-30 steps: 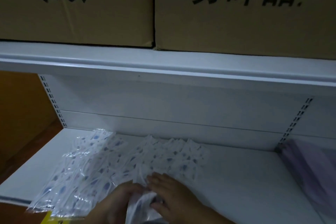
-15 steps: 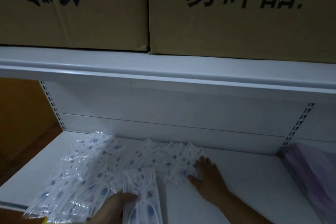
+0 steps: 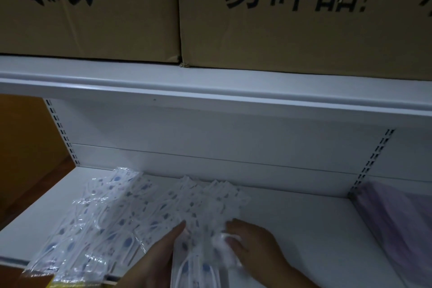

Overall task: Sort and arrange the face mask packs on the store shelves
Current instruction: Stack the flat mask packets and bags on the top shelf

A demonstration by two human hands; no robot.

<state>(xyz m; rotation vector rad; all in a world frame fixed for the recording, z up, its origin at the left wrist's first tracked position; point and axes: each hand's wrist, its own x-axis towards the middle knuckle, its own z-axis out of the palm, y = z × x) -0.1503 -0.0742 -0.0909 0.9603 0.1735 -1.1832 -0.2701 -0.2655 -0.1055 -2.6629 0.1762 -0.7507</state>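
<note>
Several clear packs of white face masks with blue dots (image 3: 117, 213) lie fanned across the left half of the white shelf (image 3: 304, 229). One pack (image 3: 198, 262) stands nearest me between both hands. My left hand (image 3: 159, 257) grips its left edge, thumb pointing up. My right hand (image 3: 254, 245) presses on its right side, fingers curled over the plastic. The lower part of this pack runs out of the frame.
A stack of purple mask packs (image 3: 402, 224) fills the shelf's right end. Two cardboard boxes (image 3: 292, 14) with black print sit on the upper shelf (image 3: 210, 86). An orange-brown wall (image 3: 25, 147) is at the left. Something yellow (image 3: 70, 284) shows below the shelf edge.
My right hand has come back from the far row of packs to the near pack. My left hand has lifted that pack forward onto the fanned row.
</note>
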